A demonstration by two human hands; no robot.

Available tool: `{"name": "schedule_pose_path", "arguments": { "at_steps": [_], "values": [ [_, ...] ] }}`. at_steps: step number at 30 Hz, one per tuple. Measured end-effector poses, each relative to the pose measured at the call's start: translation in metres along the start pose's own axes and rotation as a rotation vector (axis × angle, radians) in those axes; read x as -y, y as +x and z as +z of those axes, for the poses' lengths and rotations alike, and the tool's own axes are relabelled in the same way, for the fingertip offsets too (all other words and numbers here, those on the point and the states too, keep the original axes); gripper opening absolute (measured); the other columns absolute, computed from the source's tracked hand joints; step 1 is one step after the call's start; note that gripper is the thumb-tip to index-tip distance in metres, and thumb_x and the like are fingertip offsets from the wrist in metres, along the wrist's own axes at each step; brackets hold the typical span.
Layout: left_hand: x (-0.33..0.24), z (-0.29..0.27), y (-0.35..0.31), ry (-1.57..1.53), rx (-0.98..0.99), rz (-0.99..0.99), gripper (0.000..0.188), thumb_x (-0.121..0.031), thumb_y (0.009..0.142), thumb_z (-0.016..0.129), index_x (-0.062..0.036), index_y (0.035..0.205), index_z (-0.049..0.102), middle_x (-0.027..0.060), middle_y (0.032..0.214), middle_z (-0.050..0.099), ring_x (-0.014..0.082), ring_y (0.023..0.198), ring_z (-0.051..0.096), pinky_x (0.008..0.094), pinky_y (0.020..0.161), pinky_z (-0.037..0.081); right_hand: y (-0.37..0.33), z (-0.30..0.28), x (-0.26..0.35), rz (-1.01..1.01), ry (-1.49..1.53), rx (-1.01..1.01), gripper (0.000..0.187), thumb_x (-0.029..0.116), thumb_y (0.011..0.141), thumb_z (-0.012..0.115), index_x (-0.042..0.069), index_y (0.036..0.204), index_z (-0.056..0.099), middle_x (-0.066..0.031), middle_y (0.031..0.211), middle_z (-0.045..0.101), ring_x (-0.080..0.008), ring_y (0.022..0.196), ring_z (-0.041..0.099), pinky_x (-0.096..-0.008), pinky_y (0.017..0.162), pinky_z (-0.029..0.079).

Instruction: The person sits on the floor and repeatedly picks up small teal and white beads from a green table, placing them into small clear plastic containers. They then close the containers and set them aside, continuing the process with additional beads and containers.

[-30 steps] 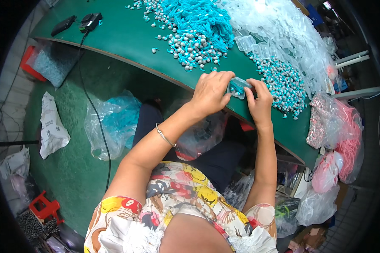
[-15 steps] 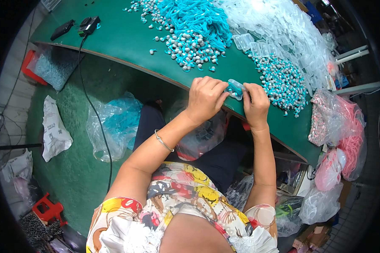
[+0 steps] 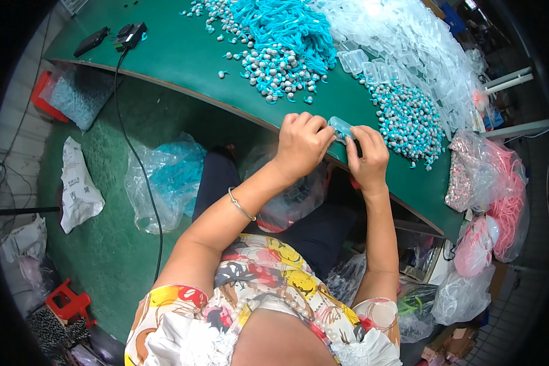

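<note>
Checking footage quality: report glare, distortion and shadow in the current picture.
Head view, top: glare whitens part of the heap of clear plastic cases; head view, middle: the green tabletop has a bowed front edge; head view, left: shadow darkens the green floor beneath it.

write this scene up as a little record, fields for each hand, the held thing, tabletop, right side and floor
left hand: fingertips on the clear case's left side
right hand: thumb and fingers at its right side
held thing: clear case, near the table edge; contents hard to make out
tabletop: green table with turquoise cords, small grey-and-turquoise pieces, clear plastic boxes
right side: bagged pink cords
floor: red stool, white sack
</note>
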State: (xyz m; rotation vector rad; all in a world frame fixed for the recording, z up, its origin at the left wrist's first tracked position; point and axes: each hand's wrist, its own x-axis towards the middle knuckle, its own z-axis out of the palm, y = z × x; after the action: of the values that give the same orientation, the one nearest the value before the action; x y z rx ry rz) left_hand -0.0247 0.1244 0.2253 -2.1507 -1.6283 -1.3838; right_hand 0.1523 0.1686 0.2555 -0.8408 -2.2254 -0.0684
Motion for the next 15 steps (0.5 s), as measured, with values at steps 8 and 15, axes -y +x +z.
{"name": "schedule_pose_path", "arguments": {
  "at_steps": [8, 15],
  "values": [
    [-0.005, -0.007, -0.013, 0.076, 0.045, 0.048, 0.031, -0.02, 0.08, 0.071, -0.0091, 0.109, 0.065, 0.003, 0.103, 0.062, 0.0203, 0.098, 0.058, 0.0392, 0.082, 0.039, -0.007, 0.0, 0.001, 0.028, 0.068, 0.038, 0.026, 0.002, 0.076, 0.073, 0.001, 0.101, 0.065, -0.0166, 0.107, 0.067, -0.0346, 0.097, 0.066, -0.0413, 0.085, 0.053],
    [0.013, -0.018, -0.019, -0.017, 0.055, 0.182, 0.038, -0.017, 0.08, 0.072, -0.0075, 0.116, 0.063, 0.006, 0.109, 0.065, 0.0221, 0.102, 0.061, 0.0396, 0.086, 0.042, -0.009, 0.001, 0.002, 0.042, 0.095, 0.069, 0.026, 0.002, 0.077, 0.073, 0.0, 0.102, 0.065, -0.0173, 0.109, 0.067, -0.0354, 0.098, 0.066, -0.0417, 0.085, 0.054]
  ]
}}
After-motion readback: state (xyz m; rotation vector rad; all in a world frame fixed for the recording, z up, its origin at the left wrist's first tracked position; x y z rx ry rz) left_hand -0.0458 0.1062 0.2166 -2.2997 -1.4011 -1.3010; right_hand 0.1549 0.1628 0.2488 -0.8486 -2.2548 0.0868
